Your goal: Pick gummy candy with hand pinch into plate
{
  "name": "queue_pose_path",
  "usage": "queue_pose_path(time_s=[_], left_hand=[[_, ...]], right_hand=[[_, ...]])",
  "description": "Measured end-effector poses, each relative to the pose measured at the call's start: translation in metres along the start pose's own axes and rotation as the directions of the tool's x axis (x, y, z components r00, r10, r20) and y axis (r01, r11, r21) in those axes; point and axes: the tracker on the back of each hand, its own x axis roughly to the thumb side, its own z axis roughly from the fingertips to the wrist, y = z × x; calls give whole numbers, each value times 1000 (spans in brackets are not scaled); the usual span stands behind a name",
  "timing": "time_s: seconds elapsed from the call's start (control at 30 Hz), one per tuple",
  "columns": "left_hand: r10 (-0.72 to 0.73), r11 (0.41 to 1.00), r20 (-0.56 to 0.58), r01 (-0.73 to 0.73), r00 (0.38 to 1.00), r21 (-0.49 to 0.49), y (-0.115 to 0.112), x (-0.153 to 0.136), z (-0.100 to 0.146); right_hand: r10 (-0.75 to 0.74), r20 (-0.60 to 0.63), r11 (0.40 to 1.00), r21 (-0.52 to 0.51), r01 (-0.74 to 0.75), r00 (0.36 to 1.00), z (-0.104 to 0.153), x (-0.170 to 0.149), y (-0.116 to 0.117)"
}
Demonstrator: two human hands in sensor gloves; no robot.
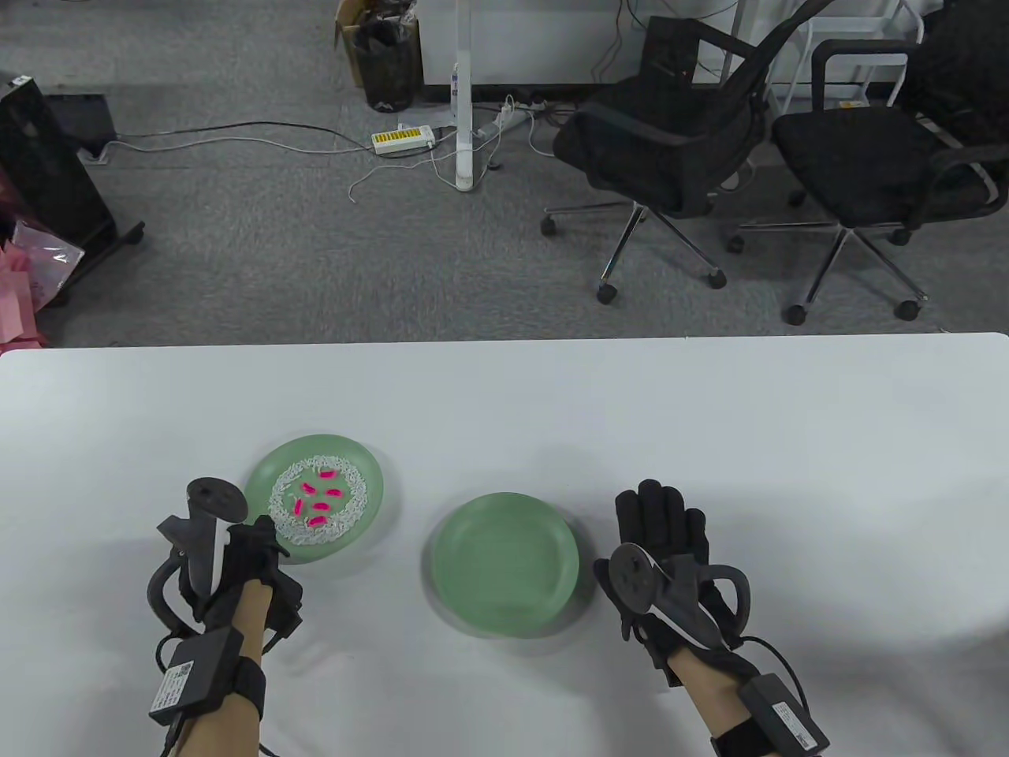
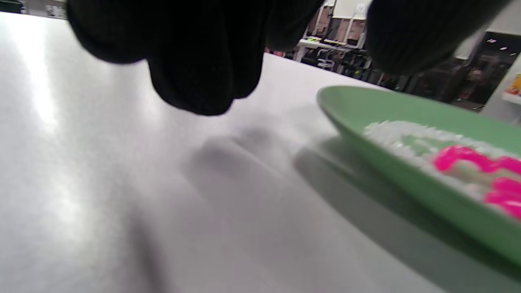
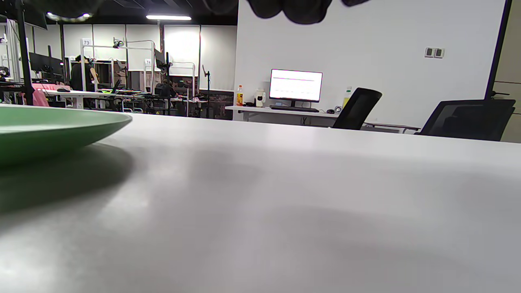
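Pink gummy candies (image 1: 318,501) lie in a loose cluster at the middle of the left green plate (image 1: 370,473), ringed by a band of white grains (image 1: 356,493). Each candy is a short oblong; most have their long axis running roughly left to right across the table view, some slightly slanted. In the left wrist view the candies (image 2: 468,159) show as blurred pink shapes inside the plate's (image 2: 366,110) shallow bowl.

A second green plate (image 1: 504,564) sits just to the right of the first, apart from it and bare inside. Its rim (image 3: 61,130) appears at the left edge of the right wrist view.

The left hand (image 1: 248,564) hovers beside the near-left rim of the candy plate, its fingers curled downward; the fingertips (image 2: 195,73) hang above the white table (image 1: 709,441) and grasp nothing. Whether they touch the rim cannot be told.

The right hand (image 1: 666,544) lies just right of the bare plate, fingers stretched forward and together, palm down over the table, released and grasping nothing.
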Motion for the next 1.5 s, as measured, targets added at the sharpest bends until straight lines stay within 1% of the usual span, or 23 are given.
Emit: queue_pose_path(time_s=[0.07,0.13,0.17,0.2,0.27,0.33,0.37,0.43,0.47,0.53,0.6,0.63,0.73,0.77,0.9,1.03,1.13,1.23,1.3,1.37,1.5], left_hand=[[14,999,-23,-15,1000,-36,-5,1,-7],[65,995,-34,-67,997,-69,-11,1,-11],[124,987,-66,-130,990,-91,-14,-1,-12],[179,981,-82,-185,980,-65,-17,-2,-13],[205,977,-85,-210,975,-49,-20,-3,-15],[256,964,-96,-261,962,-51,-21,-5,-16],[289,953,-101,-296,952,-69,-21,-8,-18],[378,913,-114,-391,919,-118,-24,-15,-21],[447,871,-127,-463,886,-166,-28,-21,-22],[543,796,-134,-559,829,-233,-33,-29,-24],[625,725,-140,-637,768,-263,-36,-38,-22],[639,711,-138,-649,757,-270,-35,-41,-21],[696,640,-104,-680,710,-358,-33,-48,-13],[707,629,-90,-683,701,-373,-32,-48,-10],[763,564,-25,-684,646,-463,-24,-44,16],[769,568,48,-646,638,-511,-14,-28,51],[767,575,100,-611,633,-545,-11,-15,76],[774,571,135,-589,619,-572,-11,-4,95],[777,564,140,-581,613,-587,-11,0,105],[774,567,148,-570,616,-595,-10,4,112],[766,583,176,-554,618,-594,-9,5,118]], right_hand=[[-9,-10,1000,5,9,1000,-1,-1,2],[-10,-13,1000,8,10,1000,-2,-1,4],[0,-11,1000,2,0,1000,-1,-1,4],[8,-10,1000,2,-8,1000,-1,0,4],[5,-7,1000,5,-5,1000,-1,0,4],[1,-5,1000,11,-1,1000,-1,1,5],[3,-3,1000,14,-3,1000,-1,1,5],[2,2,1000,18,-2,1000,-1,2,6],[-6,4,1000,22,5,1000,-1,3,6],[-23,4,999,25,23,1000,-1,4,5],[-44,4,999,18,44,999,-1,6,4],[-51,4,999,11,51,999,-1,7,2],[-109,14,994,-3,109,994,0,12,-3],[-132,17,991,-17,133,991,1,14,-6],[-237,47,968,-78,241,970,6,30,-26],[-320,120,932,-137,335,940,8,58,-57],[-334,159,925,-134,356,929,7,80,-73],[-337,164,922,-145,360,927,4,107,-85],[-327,147,931,-123,345,934,2,123,-87],[-302,138,941,-112,318,943,-1,137,-84],[-245,126,962,-94,258,961,-1,151,-79]])
